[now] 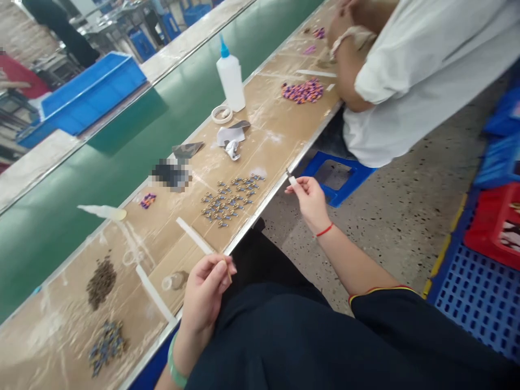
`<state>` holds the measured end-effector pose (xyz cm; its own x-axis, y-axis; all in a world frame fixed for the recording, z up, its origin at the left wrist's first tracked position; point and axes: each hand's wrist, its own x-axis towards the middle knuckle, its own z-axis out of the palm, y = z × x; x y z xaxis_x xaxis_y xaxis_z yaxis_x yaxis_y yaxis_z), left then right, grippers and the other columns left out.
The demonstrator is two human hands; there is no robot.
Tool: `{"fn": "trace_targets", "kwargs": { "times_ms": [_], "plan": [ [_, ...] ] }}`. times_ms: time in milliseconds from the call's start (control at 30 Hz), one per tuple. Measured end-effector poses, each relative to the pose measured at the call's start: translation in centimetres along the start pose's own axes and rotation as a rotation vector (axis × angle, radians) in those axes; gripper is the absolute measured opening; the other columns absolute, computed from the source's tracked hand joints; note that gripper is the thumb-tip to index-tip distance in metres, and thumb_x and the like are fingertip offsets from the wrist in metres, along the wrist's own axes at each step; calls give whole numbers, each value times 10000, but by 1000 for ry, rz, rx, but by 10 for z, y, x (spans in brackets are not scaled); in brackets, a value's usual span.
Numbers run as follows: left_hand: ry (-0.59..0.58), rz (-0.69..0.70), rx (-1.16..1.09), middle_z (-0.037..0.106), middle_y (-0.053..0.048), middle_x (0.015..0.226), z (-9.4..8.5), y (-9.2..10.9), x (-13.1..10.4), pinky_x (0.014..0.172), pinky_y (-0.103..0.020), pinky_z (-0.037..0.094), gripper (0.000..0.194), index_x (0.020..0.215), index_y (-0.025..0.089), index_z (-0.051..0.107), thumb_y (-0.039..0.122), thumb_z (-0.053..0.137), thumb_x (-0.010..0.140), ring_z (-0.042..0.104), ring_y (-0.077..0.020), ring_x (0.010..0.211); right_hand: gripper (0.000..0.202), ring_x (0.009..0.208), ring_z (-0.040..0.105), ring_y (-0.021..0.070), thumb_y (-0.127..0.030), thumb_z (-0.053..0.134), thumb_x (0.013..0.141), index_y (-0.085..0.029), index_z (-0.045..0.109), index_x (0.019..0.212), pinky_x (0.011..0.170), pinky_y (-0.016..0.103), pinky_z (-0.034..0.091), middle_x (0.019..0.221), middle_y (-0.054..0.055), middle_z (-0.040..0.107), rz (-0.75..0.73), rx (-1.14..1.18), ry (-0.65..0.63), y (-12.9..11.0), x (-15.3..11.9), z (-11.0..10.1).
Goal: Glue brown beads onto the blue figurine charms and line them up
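Note:
My left hand (207,284) is closed in a pinch at the table's near edge. A thin yellowish-brown stick-like piece (228,272) shows at its fingertips; its kind I cannot make out. Off the table edge to the right, my right hand (312,203) pinches a small tool with a white grip and dark tip (290,175). Spread in loose rows on the table between them are many small blue-and-gold pieces (227,200). A heap of similar blue-and-gold pieces (108,346) lies at the lower left, near a pile of small brown pieces (101,283).
Along the brown-covered table (260,130) stand a white bottle with blue tip (231,81), a tape roll (221,114), a lying squeeze bottle (103,212) and a small glass jar (174,280). A co-worker in white (406,76) sits at right beside purple-orange pieces (303,91). Behind runs a green belt (182,86).

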<state>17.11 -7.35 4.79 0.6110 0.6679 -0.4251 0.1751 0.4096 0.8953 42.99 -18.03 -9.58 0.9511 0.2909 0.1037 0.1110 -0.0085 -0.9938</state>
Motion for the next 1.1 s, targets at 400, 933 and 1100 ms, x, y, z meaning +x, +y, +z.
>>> {"fn": "trace_targets", "kwargs": {
  "times_ms": [400, 933, 1100],
  "plan": [
    [-33, 29, -71, 628, -17, 575, -5, -6, 1, 450, -198, 295, 404, 738, 140, 715, 460, 921, 600, 429, -61, 469, 423, 963, 647, 278, -604, 436, 990, -235, 560, 824, 914, 434, 478, 876, 90, 688, -340, -376, -261, -22, 19, -15],
    [-36, 1, -141, 618, -15, 566, -5, -7, 1, 438, -163, 272, 409, 724, 133, 747, 448, 956, 568, 422, -39, 465, 411, 1074, 679, 262, -556, 351, 1050, -226, 586, 976, 918, 420, 507, 1040, 101, 760, -373, -381, -213, -19, 17, -21],
    [-36, 4, -158, 652, -30, 601, -7, -8, 3, 438, -159, 275, 389, 733, 139, 757, 434, 957, 578, 426, -31, 461, 480, 850, 645, 250, -596, 367, 1026, -233, 558, 776, 825, 416, 492, 839, 85, 692, -420, -438, -213, -14, 9, -24]
  ]
}}
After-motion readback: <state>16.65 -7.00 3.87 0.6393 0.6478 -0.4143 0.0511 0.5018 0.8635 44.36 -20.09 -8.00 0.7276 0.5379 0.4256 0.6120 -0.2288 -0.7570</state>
